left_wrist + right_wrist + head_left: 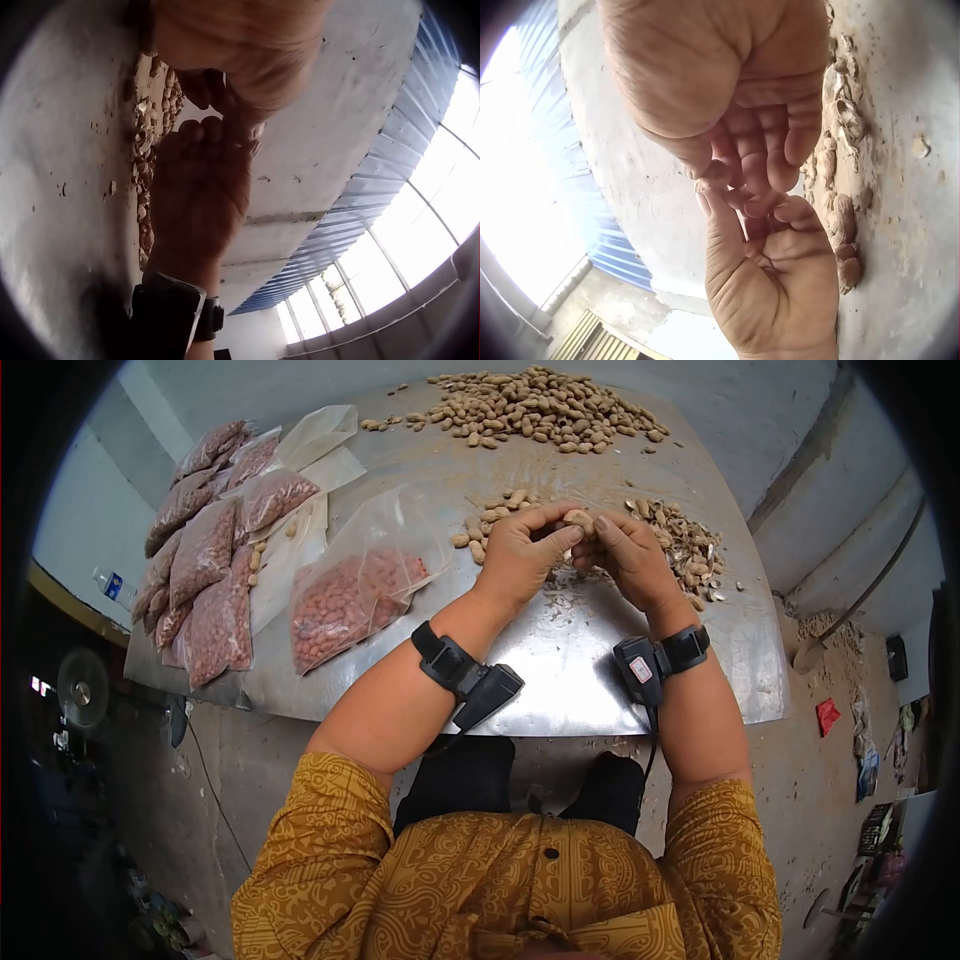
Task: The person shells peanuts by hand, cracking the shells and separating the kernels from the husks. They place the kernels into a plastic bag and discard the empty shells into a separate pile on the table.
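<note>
Left hand (518, 552) and right hand (632, 556) meeting above the metal surface (560, 680), both grips pinching one unshelled peanut (578, 517) between thumbs and fingertips, shell fragments (692, 545) just beside the right hand, open bag of red kernels (350, 598) to the left, peanut heap (540, 405) at the far edge.

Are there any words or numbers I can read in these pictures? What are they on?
No text can be read anywhere.
Sticker on the right wrist camera: too small to read.
Label on the bottle at the left edge: too blurred.
Bags of peanuts and the peanut that the left hand and right hand pinch: no print shows.
</note>
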A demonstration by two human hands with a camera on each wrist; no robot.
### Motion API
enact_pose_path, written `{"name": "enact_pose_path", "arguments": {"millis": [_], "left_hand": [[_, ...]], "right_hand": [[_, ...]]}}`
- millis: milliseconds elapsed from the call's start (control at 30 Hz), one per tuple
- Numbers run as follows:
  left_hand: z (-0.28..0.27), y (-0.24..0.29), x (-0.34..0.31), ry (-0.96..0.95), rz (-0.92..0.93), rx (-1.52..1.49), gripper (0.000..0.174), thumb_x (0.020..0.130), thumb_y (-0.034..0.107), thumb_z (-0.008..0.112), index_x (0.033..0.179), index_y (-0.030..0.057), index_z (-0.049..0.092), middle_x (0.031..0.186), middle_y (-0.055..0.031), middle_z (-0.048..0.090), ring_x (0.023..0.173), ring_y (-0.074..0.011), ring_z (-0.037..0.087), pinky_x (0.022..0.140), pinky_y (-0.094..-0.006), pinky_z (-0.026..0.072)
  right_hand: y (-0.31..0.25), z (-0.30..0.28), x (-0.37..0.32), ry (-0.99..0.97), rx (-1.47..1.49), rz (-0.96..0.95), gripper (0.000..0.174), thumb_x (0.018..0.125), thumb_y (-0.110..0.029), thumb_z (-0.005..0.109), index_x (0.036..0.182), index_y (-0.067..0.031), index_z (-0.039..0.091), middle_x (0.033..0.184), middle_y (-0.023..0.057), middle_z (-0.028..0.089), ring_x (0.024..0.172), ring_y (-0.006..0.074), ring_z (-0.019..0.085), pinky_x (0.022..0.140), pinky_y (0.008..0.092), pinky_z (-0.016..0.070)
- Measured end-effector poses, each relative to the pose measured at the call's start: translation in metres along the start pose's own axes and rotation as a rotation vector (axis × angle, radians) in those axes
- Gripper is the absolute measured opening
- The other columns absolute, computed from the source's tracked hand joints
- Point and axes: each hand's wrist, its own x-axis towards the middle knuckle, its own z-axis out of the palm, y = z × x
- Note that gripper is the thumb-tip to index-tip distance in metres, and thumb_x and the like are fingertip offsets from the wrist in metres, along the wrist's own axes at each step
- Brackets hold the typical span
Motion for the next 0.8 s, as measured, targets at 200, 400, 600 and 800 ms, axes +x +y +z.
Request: {"name": "enact_pose_path", "arguments": {"millis": [200, 400, 600, 800], "left_hand": [[0.000, 0.002, 0.000, -0.010, -0.009, -0.001, 0.034, 0.082, 0.013, 0.066, 0.111, -0.0039, 0.058, 0.097, -0.0053, 0.062, 0.088, -0.0111, 0.056, 0.079, -0.0231, 0.0445], [0.003, 0.006, -0.001, -0.031, -0.014, 0.020, 0.033, 0.083, 0.019, 0.065, 0.107, -0.0045, 0.060, 0.095, -0.0053, 0.062, 0.086, -0.0110, 0.055, 0.076, -0.0227, 0.0441], [0.002, 0.002, 0.002, 0.015, 0.073, 0.241, 0.031, 0.086, 0.022, 0.061, 0.102, -0.0047, 0.062, 0.091, -0.0063, 0.063, 0.083, -0.0109, 0.056, 0.075, -0.0229, 0.0442], [0.004, -0.001, 0.001, -0.101, -0.006, 0.441, 0.022, 0.087, 0.014, 0.054, 0.093, -0.0052, 0.062, 0.081, -0.0077, 0.064, 0.074, -0.0111, 0.059, 0.068, -0.0237, 0.0466]], "right_hand": [[0.001, -0.003, 0.000, -0.025, 0.032, 0.025, 0.030, 0.092, -0.030, 0.050, 0.097, -0.0017, 0.058, 0.080, 0.0051, 0.060, 0.072, 0.0129, 0.060, 0.067, 0.0237, 0.0492], [0.003, -0.001, 0.002, -0.067, -0.006, -0.023, 0.023, 0.090, -0.024, 0.054, 0.097, -0.0029, 0.059, 0.080, 0.0040, 0.060, 0.071, 0.0114, 0.059, 0.066, 0.0222, 0.0478], [0.002, 0.000, 0.002, -0.043, 0.049, 0.048, 0.026, 0.085, -0.022, 0.061, 0.101, -0.0013, 0.058, 0.078, 0.0028, 0.059, 0.067, 0.0095, 0.056, 0.060, 0.0204, 0.0462], [-0.006, 0.005, -0.002, 0.034, -0.025, 0.026, 0.037, 0.076, -0.017, 0.071, 0.105, 0.0019, 0.060, 0.074, 0.0023, 0.059, 0.061, 0.0079, 0.052, 0.054, 0.0190, 0.0417]]}}
